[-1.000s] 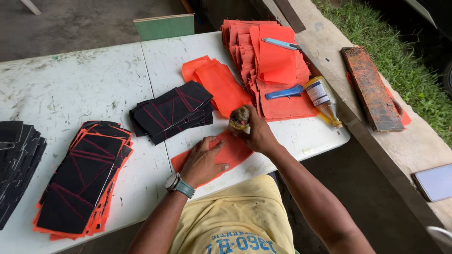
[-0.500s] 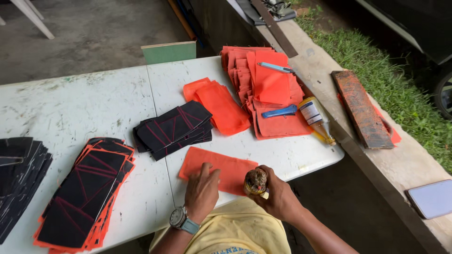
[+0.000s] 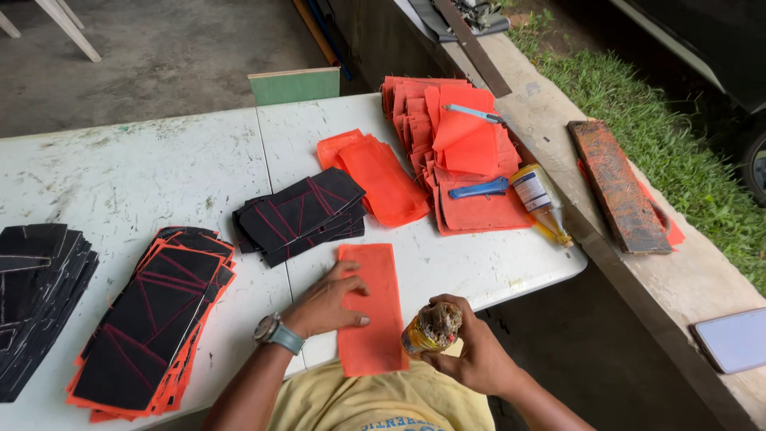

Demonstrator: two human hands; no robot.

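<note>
- At the table's (image 3: 159, 168) nine-o'clock edge, a stack of black panels (image 3: 36, 295) is seen, and beside it a fanned pile of black-on-orange pieces (image 3: 152, 319) marked with red lines.
- At the near edge, an orange rectangular sheet (image 3: 373, 307) lies flat; the left hand (image 3: 323, 303) is pressed on it with fingers spread and nothing gripped, a wristwatch (image 3: 275, 333) worn at the wrist.
- At four o'clock from the sheet, the right hand (image 3: 471, 351) is clamped around a small glue-crusted bottle (image 3: 427, 329), its clogged tip tilted toward the sheet's lower edge.
- The sheet is best kept pinned flat while glue is applied thinly and evenly, it is judged, with the edges not missed.
- At one o'clock, an orange sheet pile (image 3: 455, 152), a blue-handled cutter (image 3: 479, 189) and a yellow glue bottle (image 3: 538, 199) are found.
</note>
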